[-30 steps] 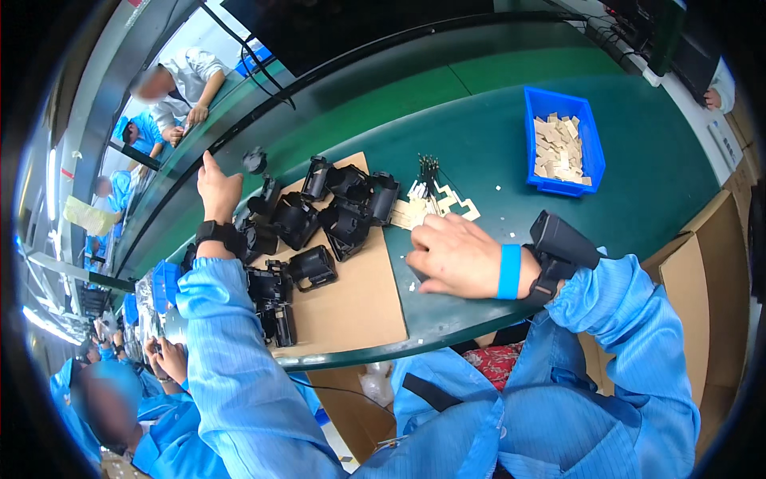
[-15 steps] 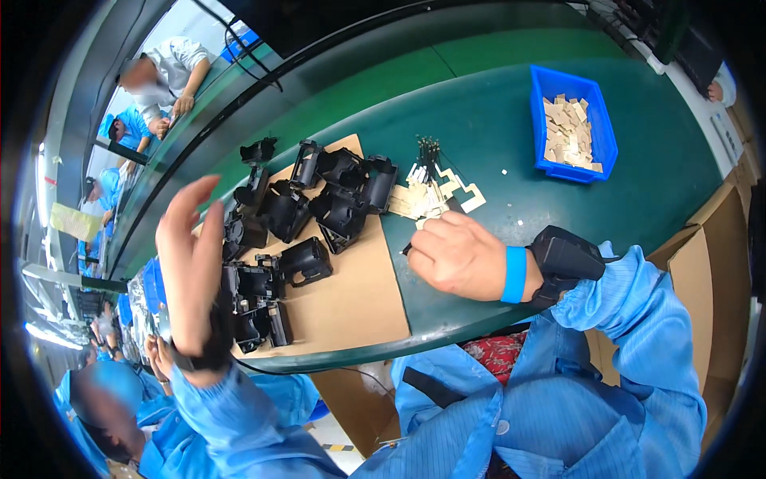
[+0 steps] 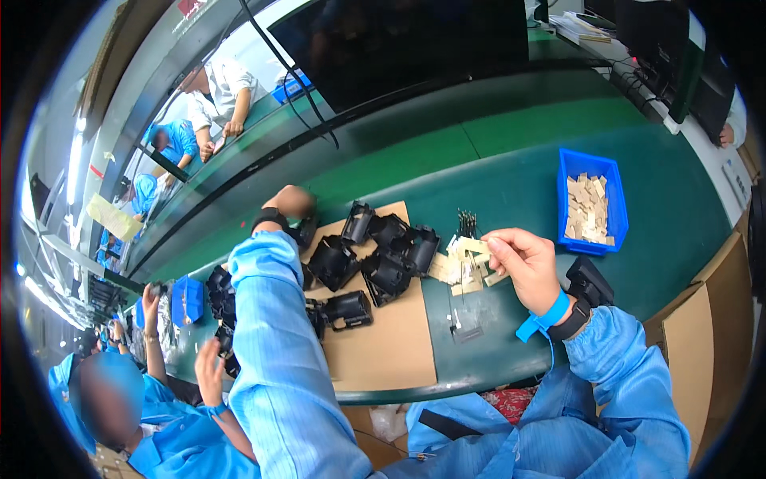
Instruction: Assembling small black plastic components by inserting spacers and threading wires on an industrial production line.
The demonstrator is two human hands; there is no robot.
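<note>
The right hand (image 3: pixel 527 270), thumb and finger pressed together, pinches a flat cream strip (image 3: pixel 475 245) projecting leftward from the fingertips, its long axis roughly crosswise, beside a pile of pale pieces (image 3: pixel 463 270). The left hand (image 3: pixel 291 202), farther off among hollow, curved black housings (image 3: pixel 388 277), is blurred, its grip indeterminable. Matte brown cardboard (image 3: pixel 383 359) underlies the housings; a smooth-walled blue bin (image 3: pixel 589 246) stands rightward.

Lamps (image 3: pixel 76 168) glow at far left; light is bright, the bench (image 3: pixel 519 343) faintly shiny. Edges bend toward a black rim; the left hand (image 3: pixel 292 202) looks blurred.
</note>
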